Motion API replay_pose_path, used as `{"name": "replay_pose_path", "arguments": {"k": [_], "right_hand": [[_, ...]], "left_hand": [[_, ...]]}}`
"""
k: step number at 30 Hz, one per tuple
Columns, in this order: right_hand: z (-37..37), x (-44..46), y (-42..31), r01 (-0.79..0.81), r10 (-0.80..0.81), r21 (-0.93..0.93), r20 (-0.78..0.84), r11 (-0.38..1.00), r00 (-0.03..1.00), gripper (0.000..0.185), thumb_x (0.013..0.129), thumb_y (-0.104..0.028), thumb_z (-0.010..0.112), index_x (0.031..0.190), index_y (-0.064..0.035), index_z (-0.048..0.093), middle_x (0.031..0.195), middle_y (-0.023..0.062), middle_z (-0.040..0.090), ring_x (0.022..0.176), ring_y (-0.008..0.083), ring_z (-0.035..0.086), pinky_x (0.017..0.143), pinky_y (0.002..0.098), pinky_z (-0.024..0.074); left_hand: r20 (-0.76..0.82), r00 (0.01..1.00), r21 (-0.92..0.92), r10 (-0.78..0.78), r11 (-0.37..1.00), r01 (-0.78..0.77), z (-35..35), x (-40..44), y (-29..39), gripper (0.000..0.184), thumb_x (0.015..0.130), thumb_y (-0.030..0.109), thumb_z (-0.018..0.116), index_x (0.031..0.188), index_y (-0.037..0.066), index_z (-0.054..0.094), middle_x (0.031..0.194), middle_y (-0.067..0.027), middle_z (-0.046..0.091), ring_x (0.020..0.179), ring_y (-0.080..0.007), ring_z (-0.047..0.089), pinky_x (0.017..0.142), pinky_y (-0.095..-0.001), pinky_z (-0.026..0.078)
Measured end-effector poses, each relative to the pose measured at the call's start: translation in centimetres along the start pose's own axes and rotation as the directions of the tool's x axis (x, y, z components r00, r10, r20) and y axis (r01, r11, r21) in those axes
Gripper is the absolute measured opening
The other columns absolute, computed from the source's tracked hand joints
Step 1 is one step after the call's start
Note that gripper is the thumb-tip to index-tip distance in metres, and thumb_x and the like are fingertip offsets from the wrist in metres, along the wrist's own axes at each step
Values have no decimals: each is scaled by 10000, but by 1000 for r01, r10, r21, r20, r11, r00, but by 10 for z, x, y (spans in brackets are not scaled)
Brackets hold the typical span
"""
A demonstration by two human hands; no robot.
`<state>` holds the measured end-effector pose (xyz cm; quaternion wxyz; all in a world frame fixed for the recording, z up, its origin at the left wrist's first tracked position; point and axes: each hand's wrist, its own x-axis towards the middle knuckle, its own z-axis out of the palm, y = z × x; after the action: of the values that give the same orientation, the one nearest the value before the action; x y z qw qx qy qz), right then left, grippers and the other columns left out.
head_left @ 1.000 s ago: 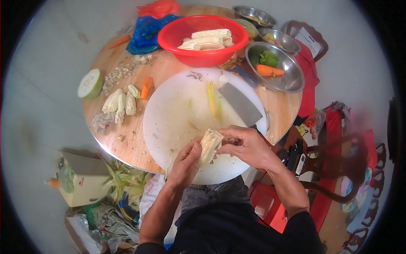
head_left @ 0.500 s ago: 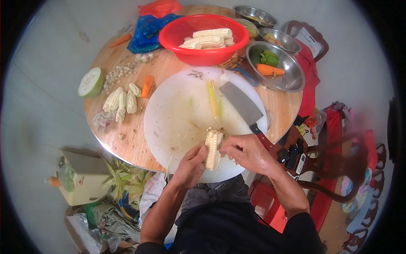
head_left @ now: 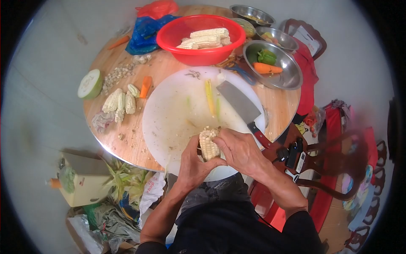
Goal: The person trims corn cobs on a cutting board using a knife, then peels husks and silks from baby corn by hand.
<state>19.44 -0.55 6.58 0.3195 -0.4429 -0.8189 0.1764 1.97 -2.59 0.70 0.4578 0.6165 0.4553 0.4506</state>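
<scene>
A pale ear of corn (head_left: 209, 146) is held over the near part of the round white cutting board (head_left: 169, 114). My left hand (head_left: 192, 166) is closed around its lower left side, thumb across the bottom end. From the right, my right hand (head_left: 239, 150) grips the upper part, its thumb pressed on the kernels. A cleaver (head_left: 239, 100) with a dark red handle rests on the board's right side. Yellow and green husk strips (head_left: 210, 98) lie beyond the corn. Some fingers of both hands are hidden behind the ear.
A red basin (head_left: 201, 40) of corn stands at the back, with steel bowls (head_left: 292, 72) to its right. Left of the board lie corn pieces (head_left: 120, 103), a carrot piece (head_left: 146, 86), garlic (head_left: 118, 75) and a cut melon (head_left: 90, 84). Husks (head_left: 127, 175) fill the floor area at lower left.
The right hand has moved left from beside the ear onto its upper part. The left hand has shifted lower around it, and the ear has turned slightly.
</scene>
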Motion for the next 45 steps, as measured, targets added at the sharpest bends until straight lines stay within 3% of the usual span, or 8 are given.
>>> {"name": "replay_pose_path", "arguments": {"k": [9, 14, 18, 20, 22, 27, 35, 45], "right_hand": [[-5, -14, 15, -403, 401, 270, 66, 874, 914, 152, 992, -138, 591, 977, 13, 595, 829, 276, 608, 816, 482, 632, 654, 477, 491], [7, -8, 2, -154, 143, 158, 84, 975, 986, 162, 1000, -149, 583, 984, 12, 590, 832, 273, 613, 816, 491, 622, 657, 510, 479], [9, -6, 12, -84, 69, 155, 100, 984, 993, 175, 1006, -164, 572, 1017, 10, 574, 843, 278, 615, 814, 511, 603, 655, 523, 482], [14, -14, 26, -295, 295, 153, 26, 943, 955, 87, 992, -66, 603, 994, 8, 556, 738, 152, 615, 596, 251, 605, 556, 399, 476], [14, -24, 40, -438, 395, 377, 188, 816, 899, 150, 975, -37, 618, 1105, 7, 555, 771, 118, 631, 622, 205, 611, 554, 377, 485], [17, -29, 12, -585, 405, 650, 426, 485, 809, 474, 922, -90, 721, 1345, 17, 535, 823, 96, 647, 715, 124, 590, 615, 378, 516], [21, -23, 10, -275, 250, 285, 119, 918, 961, 479, 862, -138, 787, 1279, -8, 590, 1032, 251, 687, 965, 456, 664, 776, 448, 547], [12, -27, 28, 118, -116, 87, -27, 989, 993, 169, 873, 17, 701, 1041, 4, 697, 879, 161, 700, 737, 292, 689, 647, 362, 543]], "left_hand": [[49, 994, -323, -99, 940, 109, -9, 1, -2, 715, 807, 176, 883, 1375, -6, 489, 1213, -64, 621, 1090, -148, 594, 959, -317, 493], [17, 1000, -269, 9, 963, -4, -4, 4, -7, 561, 922, 149, 768, 1379, -16, 485, 1219, -74, 624, 1106, -158, 596, 969, -319, 489], [40, 973, -396, -228, 890, 225, -11, 5, -8, 464, 1027, 220, 631, 1392, -22, 477, 1283, -104, 605, 1170, -179, 588, 1014, -337, 473], [82, 912, -514, -402, 767, 385, -17, 5, -14, 469, 1052, 262, 593, 1401, -27, 469, 1312, -116, 595, 1200, -195, 587, 1038, -352, 468], [172, 963, -856, -209, 452, 252, -22, 6, -21, 563, 1051, 361, 583, 1419, -42, 444, 1359, -139, 576, 1242, -238, 590, 1072, -411, 466], [157, 963, -895, -219, 380, 233, -23, 10, -28, 626, 1000, 319, 670, 1445, -45, 423, 1400, -142, 562, 1305, -275, 553, 1116, -459, 427], [206, 973, -868, -108, 438, 232, -28, 7, -16, 834, 900, 288, 789, 1528, -30, 341, 1470, -145, 502, 1368, -282, 491, 1141, -458, 384], [253, 959, -812, -128, 511, 282, -39, 4, -24, 854, 872, 221, 820, 1544, 3, 339, 1427, -216, 561, 1324, -310, 557, 1112, -456, 449]]}}
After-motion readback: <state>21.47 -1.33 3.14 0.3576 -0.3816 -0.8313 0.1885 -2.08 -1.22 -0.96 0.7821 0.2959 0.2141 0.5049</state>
